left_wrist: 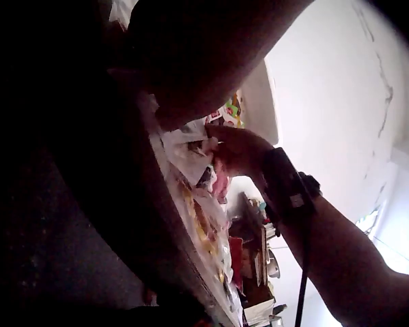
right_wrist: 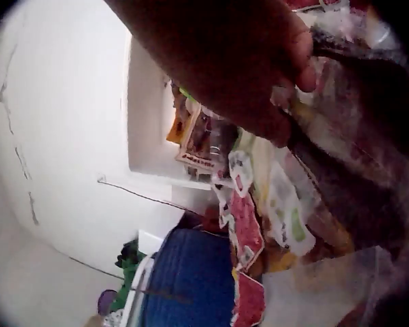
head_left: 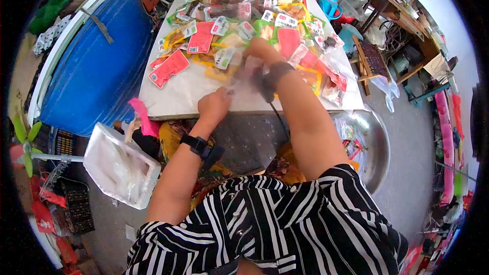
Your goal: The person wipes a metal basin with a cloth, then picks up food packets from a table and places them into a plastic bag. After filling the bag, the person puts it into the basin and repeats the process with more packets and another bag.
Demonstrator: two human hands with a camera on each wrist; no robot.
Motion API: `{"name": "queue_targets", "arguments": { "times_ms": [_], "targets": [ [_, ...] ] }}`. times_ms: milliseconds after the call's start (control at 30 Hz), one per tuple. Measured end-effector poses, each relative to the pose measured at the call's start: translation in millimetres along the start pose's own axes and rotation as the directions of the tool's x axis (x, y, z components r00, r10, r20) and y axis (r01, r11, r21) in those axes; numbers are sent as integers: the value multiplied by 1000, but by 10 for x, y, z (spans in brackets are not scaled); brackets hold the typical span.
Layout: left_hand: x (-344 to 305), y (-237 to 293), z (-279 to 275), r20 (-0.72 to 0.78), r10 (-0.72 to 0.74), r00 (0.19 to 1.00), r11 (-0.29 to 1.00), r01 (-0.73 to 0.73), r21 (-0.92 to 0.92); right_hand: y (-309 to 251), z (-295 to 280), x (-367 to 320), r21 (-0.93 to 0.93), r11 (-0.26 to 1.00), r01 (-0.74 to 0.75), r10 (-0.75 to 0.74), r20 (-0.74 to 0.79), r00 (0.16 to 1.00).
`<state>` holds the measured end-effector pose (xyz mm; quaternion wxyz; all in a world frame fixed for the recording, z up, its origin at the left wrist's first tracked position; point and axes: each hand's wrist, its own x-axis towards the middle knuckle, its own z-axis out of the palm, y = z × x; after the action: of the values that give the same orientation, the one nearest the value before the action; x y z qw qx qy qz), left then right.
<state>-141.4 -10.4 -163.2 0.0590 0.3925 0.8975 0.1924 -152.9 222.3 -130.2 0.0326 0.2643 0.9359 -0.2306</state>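
A clear plastic bag [head_left: 239, 74] stretches between my two hands over the near part of the white table. My left hand [head_left: 214, 105], close to the table's front edge, pinches the bag's near edge with curled fingers. Farther forward, my right hand [head_left: 262, 51] bends down over the packets and grips the far part of the bag. In the right wrist view, the right hand's fingers [right_wrist: 301, 68] curl at the see-through film; what lies inside it is dark and blurred. A white-labelled packet [head_left: 224, 58] lies just beyond the bag, and a red packet [head_left: 289, 42] beside the right hand.
Many sealed food packets [head_left: 201, 37] are heaped across the white table [head_left: 168, 99]. One red packet [head_left: 169, 69] lies apart at the left. A blue tub [head_left: 97, 56] and a white foam box [head_left: 122, 165] stand left, a metal basin [head_left: 374, 147] right.
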Motion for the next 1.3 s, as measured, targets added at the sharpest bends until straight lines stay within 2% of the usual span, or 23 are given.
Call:
{"name": "queue_targets", "arguments": {
  "times_ms": [33,100,133,167,233,300,333,367,400,500,600,667,767,800,833,900,967,1000,1033,1067,1167,1200,1300],
  "targets": [
    [3,0,1,22,-2,1000,1000,2,11,-44,-72,-20,-26,999,-25,27,103,994],
    [-19,30,-37,24,-12,1000,1000,12,13,69,-53,1,-40,964,263,-261,46,964],
    [-28,45,-51,25,-15,1000,1000,15,13,164,-57,-22,-67,912,405,-407,-14,914],
    [-24,37,-37,13,-23,1000,1000,22,13,256,-64,-49,-113,839,532,-541,-73,838],
    [-5,0,17,-15,-42,999,999,42,8,325,-169,-368,-270,622,735,-783,-213,584],
    [-11,-29,85,-95,-31,995,999,29,-16,414,-179,-634,69,797,600,-564,-268,781],
    [-11,-36,100,-135,-24,991,999,21,-26,476,-167,-801,273,836,477,-406,-276,871],
    [-11,-39,100,-128,-23,992,999,19,-31,535,-158,-972,473,811,345,-235,-276,932],
    [-18,-44,99,-119,-21,993,999,17,-36,579,-123,-1174,681,708,186,-27,-237,971],
    [-24,-47,108,-101,-22,995,999,18,-38,471,-127,-1721,859,511,-29,221,-99,970],
    [-31,-19,105,-83,-22,996,999,19,-37,367,54,-2029,907,408,105,254,-223,941],
    [-42,13,98,-57,-28,998,999,25,-46,570,401,-1955,744,577,336,41,-438,898],
    [-48,36,93,-10,-44,999,995,43,-91,622,559,-1920,783,531,323,56,-413,909],
    [-49,33,94,2,-44,999,992,44,-117,472,490,-1961,936,291,199,201,-263,943],
    [-55,26,87,14,-44,999,989,46,-143,385,452,-1978,997,14,74,296,-74,952],
    [-86,42,38,32,-60,998,968,66,-240,679,806,-1801,823,481,302,81,-385,919],
    [-105,45,39,-7,-46,999,962,43,-270,663,862,-1809,836,463,295,92,-376,922],
    [-105,28,79,-57,-26,998,968,11,-250,407,725,-1944,960,219,172,221,-220,950],
    [-106,21,101,-107,-5,994,973,-20,-229,239,666,-2026,997,-52,52,303,-34,953],
    [-115,35,97,-130,34,991,978,-60,-201,228,725,-2020,996,-88,11,285,15,958],
    [-135,84,82,-193,133,972,980,-158,-120,56,877,-2038,965,-259,24,219,34,975],
    [-138,91,83,-212,155,965,979,-178,-96,-32,850,-2070,968,-251,-18,197,69,978],
    [-165,99,81,-258,227,939,966,-251,-62,-180,1021,-1991,969,-245,-39,265,106,958]
  ]
}}
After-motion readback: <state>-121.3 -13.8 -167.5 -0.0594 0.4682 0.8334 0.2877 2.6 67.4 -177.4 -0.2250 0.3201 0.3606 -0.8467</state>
